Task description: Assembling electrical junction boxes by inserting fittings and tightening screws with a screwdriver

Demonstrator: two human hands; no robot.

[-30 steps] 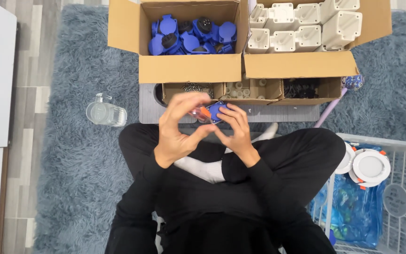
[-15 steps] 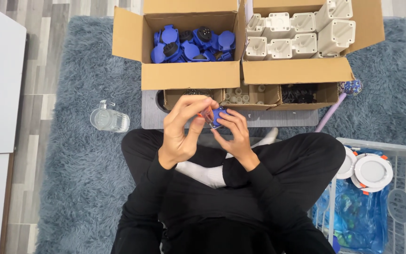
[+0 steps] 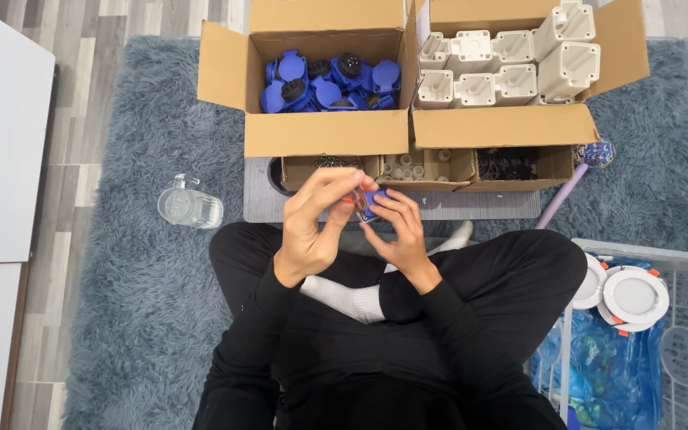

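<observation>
I sit cross-legged on a grey shaggy rug. Both hands meet above my lap around a small blue socket part (image 3: 373, 199) with an orange bit beside it. My left hand (image 3: 318, 221) curls over it from the left, fingertips pinching its top. From the right, my right hand (image 3: 398, 229) grips its lower side. Most of the part is hidden by my fingers. Straight ahead stands an open cardboard box of blue socket parts (image 3: 324, 84).
Beside it is a cardboard box of white housings (image 3: 503, 68). Three small trays (image 3: 428, 166) of screws and small pieces stand on a grey board. A clear glass mug (image 3: 189, 207) lies on the rug at left. A white wire basket (image 3: 646, 318) holds round white lamps at right.
The camera view has shifted so the boxes sit lower in frame. Both hands have stayed together on the blue part, turning it slightly.
</observation>
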